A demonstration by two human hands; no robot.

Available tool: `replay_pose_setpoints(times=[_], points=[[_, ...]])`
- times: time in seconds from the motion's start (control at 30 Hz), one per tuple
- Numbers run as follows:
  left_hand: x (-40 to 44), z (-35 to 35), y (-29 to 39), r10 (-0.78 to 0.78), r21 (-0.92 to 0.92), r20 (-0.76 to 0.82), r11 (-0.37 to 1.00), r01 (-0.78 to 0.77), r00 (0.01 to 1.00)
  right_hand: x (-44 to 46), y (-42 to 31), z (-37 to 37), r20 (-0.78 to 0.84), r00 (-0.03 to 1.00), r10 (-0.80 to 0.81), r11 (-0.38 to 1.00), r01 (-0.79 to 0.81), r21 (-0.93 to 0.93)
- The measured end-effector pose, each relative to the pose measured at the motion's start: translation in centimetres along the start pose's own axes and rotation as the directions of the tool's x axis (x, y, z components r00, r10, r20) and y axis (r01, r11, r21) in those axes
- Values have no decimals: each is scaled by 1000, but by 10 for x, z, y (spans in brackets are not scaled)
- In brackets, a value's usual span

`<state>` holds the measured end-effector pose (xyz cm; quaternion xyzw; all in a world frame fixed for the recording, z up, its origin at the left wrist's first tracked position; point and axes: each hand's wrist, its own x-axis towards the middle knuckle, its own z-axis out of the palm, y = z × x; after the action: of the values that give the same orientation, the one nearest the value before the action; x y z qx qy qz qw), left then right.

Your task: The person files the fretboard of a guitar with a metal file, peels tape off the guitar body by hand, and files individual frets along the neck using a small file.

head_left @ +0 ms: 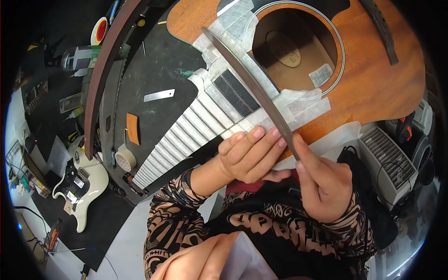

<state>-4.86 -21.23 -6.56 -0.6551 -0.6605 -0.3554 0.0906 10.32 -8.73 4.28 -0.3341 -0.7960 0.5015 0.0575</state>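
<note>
A long, thin dark strip (254, 84) lies slantwise over the taped end of the guitar's fretboard (186, 128). My right hand (324, 184) pinches its lower end between thumb and fingers. Beside the strip, my left hand (252, 156) is closed, with its fingers together and fingertips at the lower fretboard edge; what it holds, if anything, is hidden. White tape covers much of the fretboard, apart from a dark section (235, 93). More tape (303, 109) surrounds part of the sound hole (294, 46) in the brown guitar body (373, 84).
On the dark bench mat (158, 65) are a metal ruler (159, 95), an orange-brown block (133, 129) and a tape roll (125, 159). A curved dark rail (100, 74) crosses the left side. A cream electric guitar body (91, 184) lies lower left; a vented device (389, 163) is at right.
</note>
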Motion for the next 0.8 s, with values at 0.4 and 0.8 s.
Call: replay_pose_setpoints(times=[0.4,0.8], points=[[100,-79,-111,-2,-26,360,1000,12,933,-1,1,2,-11,1000,28,999,-28,-17],[96,-36,-215,275,28,519,941,-338,809,-5,-3,5,-38,999,-11,991,5,-133]])
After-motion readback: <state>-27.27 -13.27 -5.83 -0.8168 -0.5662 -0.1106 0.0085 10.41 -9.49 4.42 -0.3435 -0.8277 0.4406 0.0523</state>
